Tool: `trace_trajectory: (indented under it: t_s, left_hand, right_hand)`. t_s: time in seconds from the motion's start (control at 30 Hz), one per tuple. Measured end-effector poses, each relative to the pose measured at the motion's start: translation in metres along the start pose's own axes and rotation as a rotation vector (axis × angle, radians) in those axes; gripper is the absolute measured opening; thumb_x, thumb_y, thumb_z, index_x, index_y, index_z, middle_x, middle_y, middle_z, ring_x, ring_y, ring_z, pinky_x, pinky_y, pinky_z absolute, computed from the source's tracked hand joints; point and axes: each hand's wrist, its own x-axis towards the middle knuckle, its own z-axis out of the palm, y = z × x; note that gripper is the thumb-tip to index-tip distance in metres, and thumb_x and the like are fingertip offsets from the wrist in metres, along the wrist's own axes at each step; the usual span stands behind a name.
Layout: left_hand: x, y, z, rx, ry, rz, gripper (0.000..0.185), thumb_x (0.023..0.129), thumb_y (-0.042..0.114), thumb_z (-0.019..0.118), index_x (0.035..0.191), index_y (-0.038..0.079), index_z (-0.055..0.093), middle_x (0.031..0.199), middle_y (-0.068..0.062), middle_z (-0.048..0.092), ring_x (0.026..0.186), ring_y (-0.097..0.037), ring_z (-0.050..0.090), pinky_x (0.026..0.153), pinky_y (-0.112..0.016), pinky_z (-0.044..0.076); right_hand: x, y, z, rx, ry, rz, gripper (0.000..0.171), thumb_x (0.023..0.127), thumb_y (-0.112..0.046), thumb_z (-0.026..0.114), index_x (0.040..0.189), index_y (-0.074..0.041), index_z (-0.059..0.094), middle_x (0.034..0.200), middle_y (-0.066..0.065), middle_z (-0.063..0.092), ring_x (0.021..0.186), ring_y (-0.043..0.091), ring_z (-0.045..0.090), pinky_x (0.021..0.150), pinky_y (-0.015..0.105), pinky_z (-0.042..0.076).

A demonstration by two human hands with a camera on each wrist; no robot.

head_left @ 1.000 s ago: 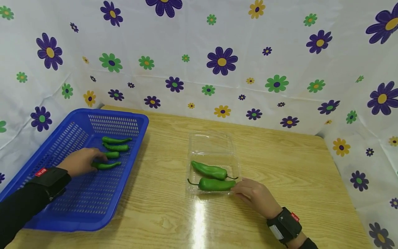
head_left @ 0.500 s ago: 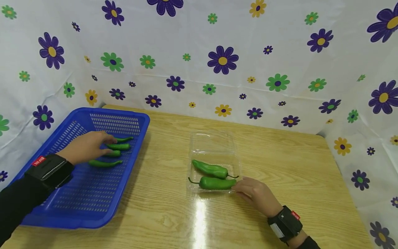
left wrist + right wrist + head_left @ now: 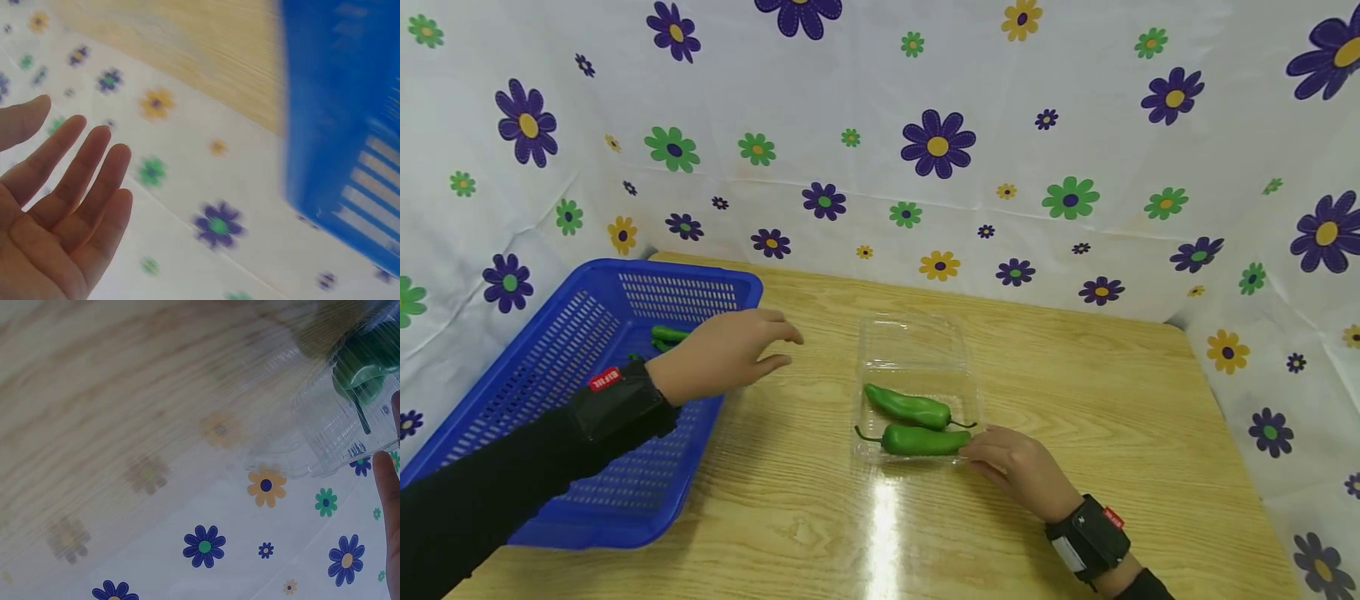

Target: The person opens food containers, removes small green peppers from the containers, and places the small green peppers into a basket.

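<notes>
Clear clamshell (image 3: pixel 917 358) w/ 2 peppers (image 3: pixel 906 407), right hand (image 3: pixel 1015 467) touching; left hand (image 3: pixel 726 358) open.

Left hand (image 3: pixel 726 354) raised, fingers (image 3: pixel 81 169) straight and empty; right hand (image 3: pixel 1018 471) low, fingers loosely curled.

The table (image 3: pixel 1075 400) looks like smooth, shiny wood with light bouncing off it. The blue basket (image 3: pixel 550 367) is hard plastic full of little holes. The clear box (image 3: pixel 913 342) is thin, see-through plastic. The peppers (image 3: pixel 917 425) look smooth and glossy. The flowered wall cover (image 3: pixel 1000 125) looks like soft, creased cloth.
</notes>
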Motion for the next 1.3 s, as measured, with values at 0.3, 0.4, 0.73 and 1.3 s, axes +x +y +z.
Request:
trace_trajectory:
  t_s: [0.3,0.4,0.73,1.3]
  left_hand:
    - [0.043,0.046,0.021,-0.027,-0.088,0.179,0.027,0.089,0.022,0.065,0.113,0.009,0.066,0.11,-0.006,0.065,0.099,-0.02,0.063,0.085,-0.035,0.053]
    - [0.056,0.055,0.032,-0.053,-0.129,0.198,0.027,0.089,0.021,0.064,0.114,0.011,0.065,0.111,-0.006,0.065,0.097,-0.018,0.063,0.083,-0.034,0.053]
    - [0.086,0.076,0.057,-0.071,-0.212,0.23,0.033,0.088,0.022,0.066,0.12,0.013,0.062,0.115,-0.004,0.063,0.1,-0.018,0.062,0.083,-0.032,0.052]
    - [0.109,0.083,0.091,-0.056,-0.306,0.257,0.043,0.087,0.025,0.067,0.127,0.012,0.056,0.123,-0.006,0.058,0.108,-0.02,0.059,0.089,-0.033,0.05]
  right_hand:
    - [0.0,0.001,0.0,0.01,0.002,-0.005,0.028,0.066,-0.003,0.081,0.091,-0.013,0.072,0.09,-0.004,0.07,0.087,0.011,0.066,0.089,0.034,0.053]
    - [0.0,0.001,0.001,0.013,0.003,-0.004,0.029,0.066,-0.002,0.081,0.091,-0.013,0.072,0.09,-0.004,0.07,0.087,0.011,0.066,0.089,0.034,0.053]
    - [0.001,0.0,0.001,0.016,-0.002,0.014,0.028,0.065,-0.003,0.081,0.09,-0.013,0.073,0.09,-0.004,0.07,0.087,0.012,0.067,0.088,0.035,0.054]
    - [0.001,-0.001,0.001,0.018,0.005,0.019,0.029,0.064,-0.002,0.082,0.089,-0.013,0.073,0.089,-0.004,0.07,0.086,0.011,0.067,0.088,0.035,0.054]
